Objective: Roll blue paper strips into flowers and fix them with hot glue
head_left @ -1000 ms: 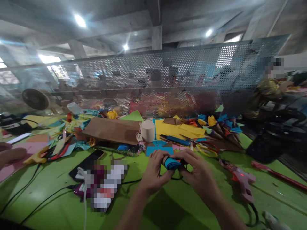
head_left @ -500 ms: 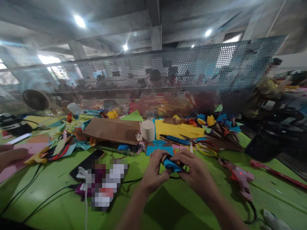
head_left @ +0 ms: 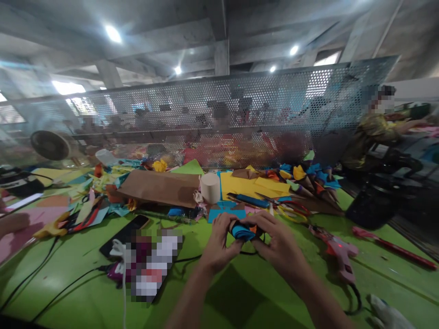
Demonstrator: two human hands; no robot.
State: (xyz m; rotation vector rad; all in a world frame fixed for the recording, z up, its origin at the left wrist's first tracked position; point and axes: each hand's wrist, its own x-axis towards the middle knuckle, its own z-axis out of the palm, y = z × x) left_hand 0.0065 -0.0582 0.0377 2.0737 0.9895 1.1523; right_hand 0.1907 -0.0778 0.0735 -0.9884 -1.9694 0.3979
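Observation:
Above the front middle of the green table, my left hand [head_left: 219, 240] and my right hand [head_left: 276, 235] face each other, fingers curled around a rolled blue paper [head_left: 242, 232]. Bits of orange and brown show at its edges. My fingers partly hide it, and its underside is out of sight. Just beyond my hands lies a flat blue paper [head_left: 219, 216] on the table. A roll of white tape [head_left: 210, 188] stands behind that. Scissors with yellow and red handles [head_left: 291, 212] and a blue cutter [head_left: 248, 200] rest a little further to the right.
A pink glue gun [head_left: 341, 256] with a cord and a red stick [head_left: 401, 251] lie right. At left are a phone [head_left: 125, 235], a power strip [head_left: 156, 269], cables and a yellow glue gun [head_left: 55, 226]. Behind are brown paper [head_left: 161, 187], paper flowers and a perforated metal screen [head_left: 192, 119].
The rolled blue paper has turned in my hands; its rounded roll and an orange bit now show more. Both hands keep nearly the same place. The view has shifted slightly.

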